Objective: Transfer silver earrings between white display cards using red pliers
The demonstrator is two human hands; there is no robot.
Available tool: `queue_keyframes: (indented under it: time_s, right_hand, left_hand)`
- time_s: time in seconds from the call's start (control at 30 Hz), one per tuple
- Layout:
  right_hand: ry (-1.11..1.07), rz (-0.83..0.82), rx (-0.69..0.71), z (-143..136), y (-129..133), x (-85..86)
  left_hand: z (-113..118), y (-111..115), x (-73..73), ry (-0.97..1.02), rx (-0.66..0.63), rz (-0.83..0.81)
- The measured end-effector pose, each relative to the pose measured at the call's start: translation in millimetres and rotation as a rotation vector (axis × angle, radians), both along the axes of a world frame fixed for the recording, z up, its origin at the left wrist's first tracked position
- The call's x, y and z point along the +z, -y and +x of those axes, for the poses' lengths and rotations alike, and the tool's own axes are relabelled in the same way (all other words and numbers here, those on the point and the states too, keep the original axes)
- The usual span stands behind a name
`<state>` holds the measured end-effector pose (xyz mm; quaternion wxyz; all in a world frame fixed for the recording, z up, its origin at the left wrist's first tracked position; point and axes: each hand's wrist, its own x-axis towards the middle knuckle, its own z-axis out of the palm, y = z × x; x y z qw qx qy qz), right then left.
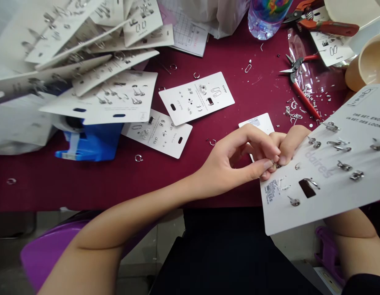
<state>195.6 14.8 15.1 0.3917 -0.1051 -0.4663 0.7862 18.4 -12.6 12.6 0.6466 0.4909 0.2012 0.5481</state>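
My right hand (292, 143) grips a large white earring card (323, 205) by its left edge, mostly hidden behind it. The card is tilted and carries several silver earrings, a barcode label and a dark rectangular slot. At that same edge, the thumb and fingertips of my left hand (235, 164) are pinched together against my right fingers. Tiny metal shows at the fingertips, too covered to name. Beneath the hands lies a white card with a barcode label (263, 121). Two smaller earring cards (185, 108) (174, 141) rest on the table left of them.
A pile of earring cards (116, 96) leans over a blue tape dispenser (97, 143) at left. Red-handled pliers (303, 90), orange-handled pliers (331, 28), loose metal bits, a beige cup (368, 61) and a clear bottle (265, 22) occupy the right side of the maroon table (140, 180).
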Motion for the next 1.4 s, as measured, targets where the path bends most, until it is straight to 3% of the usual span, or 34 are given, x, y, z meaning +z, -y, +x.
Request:
queue_keyframes:
  time_s: [0.23, 0.47, 0.7, 0.87, 0.97, 1.13, 1.27, 1.4]
  right_hand:
    - [0.060, 0.066, -0.024, -1.3, -0.3, 3.4]
    - [0.019, 0.005, -0.049, -3.6, 0.4, -1.1]
    - [0.061, 0.012, -0.175, 0.6, -13.1, 4.9]
    - [0.082, -0.022, -0.318, 9.9, -25.0, 10.9]
    - [0.091, -0.023, -0.382, 11.0, -29.8, 12.5]
    - [0.154, -0.070, -0.457, 9.8, -29.9, 14.4]
    - [0.220, -0.082, -0.464, 11.0, -26.3, 14.5]
    - [0.256, -0.124, -0.452, 11.4, -22.7, 13.9]
  left_hand:
    - [-3.2, -4.5, 4.1, -0.137, 0.073, 0.118]
    - [-4.9, -3.5, 1.8, -0.161, 0.005, -0.002]
    - [-20.3, -19.9, 4.3, -0.655, 0.314, 0.126]
    - [-24.8, -25.9, -3.4, -1.062, 0.306, 0.380]
    - [-19.2, -21.1, -13.2, -1.167, 0.292, 0.572]
    - [-9.1, -9.8, -18.3, -1.205, 0.266, 0.728]
    - [-0.4, -1.3, -19.0, -1.155, 0.164, 0.882]
    - [10.9, 5.7, -24.8, -1.139, 0.238, 1.061]
